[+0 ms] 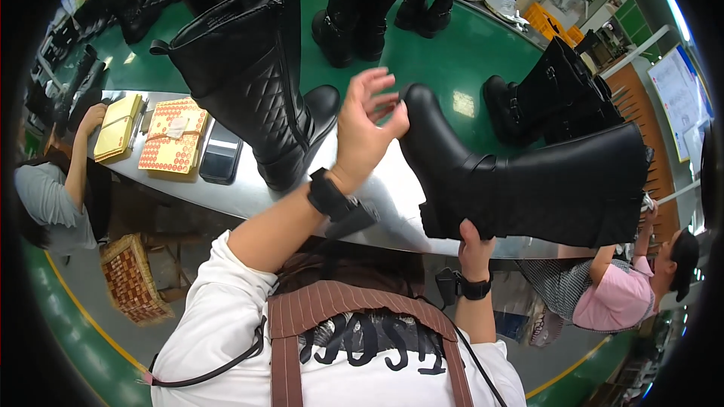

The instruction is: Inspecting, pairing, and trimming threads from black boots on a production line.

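Observation:
A tall black leather boot (528, 188) lies on its side in the air above the metal table edge, toe to the left and shaft opening to the right. My right hand (475, 245) grips it from below, near the heel and ankle strap; most of its fingers are hidden behind the boot. By the toe is my left hand (369, 128), fingers spread and slightly bent, its thumb close to the toe tip; whether it touches I cannot tell. Left of that hand stands another black boot (245, 83) with a quilted side and a zipper.
On the metal tabletop (385, 181) lie bundled yellow cards (119, 128), a stack of red-dotted sheets (172, 136) and a dark phone (221, 153). More boots (351, 11) stand on the green surface (422, 68). People sit at left (56, 192) and right (615, 286).

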### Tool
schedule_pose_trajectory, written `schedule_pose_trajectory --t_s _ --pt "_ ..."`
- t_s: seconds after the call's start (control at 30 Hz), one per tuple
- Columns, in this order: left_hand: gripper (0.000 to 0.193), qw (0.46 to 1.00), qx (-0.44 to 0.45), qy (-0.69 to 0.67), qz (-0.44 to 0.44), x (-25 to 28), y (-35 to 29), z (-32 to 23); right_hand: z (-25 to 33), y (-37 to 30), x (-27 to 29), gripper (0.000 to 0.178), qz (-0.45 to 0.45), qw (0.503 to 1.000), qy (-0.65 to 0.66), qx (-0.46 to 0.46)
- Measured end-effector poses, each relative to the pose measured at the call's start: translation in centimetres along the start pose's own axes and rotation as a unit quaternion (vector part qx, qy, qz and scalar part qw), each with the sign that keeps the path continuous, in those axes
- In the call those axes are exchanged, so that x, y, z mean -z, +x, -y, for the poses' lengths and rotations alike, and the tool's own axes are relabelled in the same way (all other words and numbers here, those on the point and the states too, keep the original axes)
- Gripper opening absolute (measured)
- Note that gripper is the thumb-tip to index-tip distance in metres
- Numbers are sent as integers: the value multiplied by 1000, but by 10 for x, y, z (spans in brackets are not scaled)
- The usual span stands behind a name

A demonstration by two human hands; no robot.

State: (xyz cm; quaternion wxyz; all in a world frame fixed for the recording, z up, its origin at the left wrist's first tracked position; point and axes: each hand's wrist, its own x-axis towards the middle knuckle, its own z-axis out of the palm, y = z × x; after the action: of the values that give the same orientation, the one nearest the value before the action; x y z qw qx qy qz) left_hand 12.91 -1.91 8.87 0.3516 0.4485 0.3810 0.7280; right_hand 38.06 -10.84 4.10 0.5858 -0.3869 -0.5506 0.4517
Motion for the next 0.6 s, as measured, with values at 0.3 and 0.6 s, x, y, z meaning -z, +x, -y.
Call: schedule_pose_trajectory --t_s 0.3,0.6 --pt "77 875 442 -130 147 -23 -47 0 23 16 -40 39 -78 996 -44 19" --pt "54 720 446 -443 294 2 -45 8 46 70 -25 70 71 996 -28 -41"
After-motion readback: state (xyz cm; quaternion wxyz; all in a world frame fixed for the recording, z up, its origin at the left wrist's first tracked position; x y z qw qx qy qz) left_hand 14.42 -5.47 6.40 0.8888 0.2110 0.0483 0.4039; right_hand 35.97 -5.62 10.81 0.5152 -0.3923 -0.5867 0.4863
